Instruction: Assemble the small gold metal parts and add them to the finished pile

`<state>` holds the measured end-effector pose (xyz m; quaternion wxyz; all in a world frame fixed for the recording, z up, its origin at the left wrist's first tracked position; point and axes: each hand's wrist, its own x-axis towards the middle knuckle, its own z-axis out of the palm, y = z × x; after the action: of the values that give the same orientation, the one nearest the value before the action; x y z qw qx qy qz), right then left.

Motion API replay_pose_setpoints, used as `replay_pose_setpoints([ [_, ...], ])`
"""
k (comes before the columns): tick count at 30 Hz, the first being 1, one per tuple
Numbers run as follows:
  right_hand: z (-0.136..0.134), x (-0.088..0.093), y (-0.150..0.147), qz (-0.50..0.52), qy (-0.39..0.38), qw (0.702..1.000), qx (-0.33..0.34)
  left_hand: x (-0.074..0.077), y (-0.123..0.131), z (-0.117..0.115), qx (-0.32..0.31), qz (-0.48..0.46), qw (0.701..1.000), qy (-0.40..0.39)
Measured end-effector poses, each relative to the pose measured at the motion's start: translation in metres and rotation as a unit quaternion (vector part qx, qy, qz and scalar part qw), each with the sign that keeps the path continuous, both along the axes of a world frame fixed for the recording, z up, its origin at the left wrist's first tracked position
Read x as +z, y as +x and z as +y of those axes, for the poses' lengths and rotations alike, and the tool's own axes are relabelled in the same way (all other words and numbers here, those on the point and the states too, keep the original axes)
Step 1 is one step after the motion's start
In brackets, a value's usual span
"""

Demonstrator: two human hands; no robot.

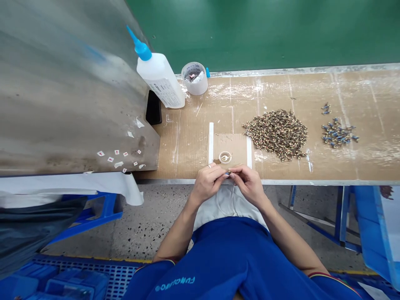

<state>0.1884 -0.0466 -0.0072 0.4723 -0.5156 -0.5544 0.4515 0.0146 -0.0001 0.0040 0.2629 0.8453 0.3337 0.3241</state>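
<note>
At the front edge of the cardboard-covered table, my left hand and my right hand meet with fingertips pinched. Between them is a tiny blue and brass-coloured metal part, mostly covered by the fingers. Just beyond the fingertips sits a small round clear dish with something pale in it. To the right lies a large heap of small brass and dark metal parts. Farther right is a smaller group of similar parts with blue on them.
A white bottle with a blue nozzle stands at the back left, beside a white tub of scraps and a black phone-like object. A toothpick-like stick lies nearby. A metal surface borders the left side.
</note>
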Motion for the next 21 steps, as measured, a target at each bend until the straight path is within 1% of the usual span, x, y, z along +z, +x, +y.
replay_pose_setpoints([
  [6,0.0,0.003,0.001,-0.024,0.006,1.0,0.018,0.001,-0.002,0.002,-0.02,0.012,1.0,-0.004],
  [10,0.003,0.009,0.005,-0.029,-0.001,0.998,0.047,-0.003,-0.005,0.004,-0.039,0.024,0.999,-0.002],
  [13,0.003,0.009,0.006,-0.023,-0.015,0.998,0.058,-0.006,-0.005,0.004,-0.042,0.036,0.998,-0.014],
  [18,0.002,0.006,0.005,0.023,-0.056,0.997,0.039,-0.004,-0.004,0.001,-0.021,0.03,0.999,-0.039],
  [21,0.002,0.006,0.004,0.055,-0.081,0.995,0.029,-0.002,-0.004,0.001,-0.021,0.019,0.999,-0.046],
])
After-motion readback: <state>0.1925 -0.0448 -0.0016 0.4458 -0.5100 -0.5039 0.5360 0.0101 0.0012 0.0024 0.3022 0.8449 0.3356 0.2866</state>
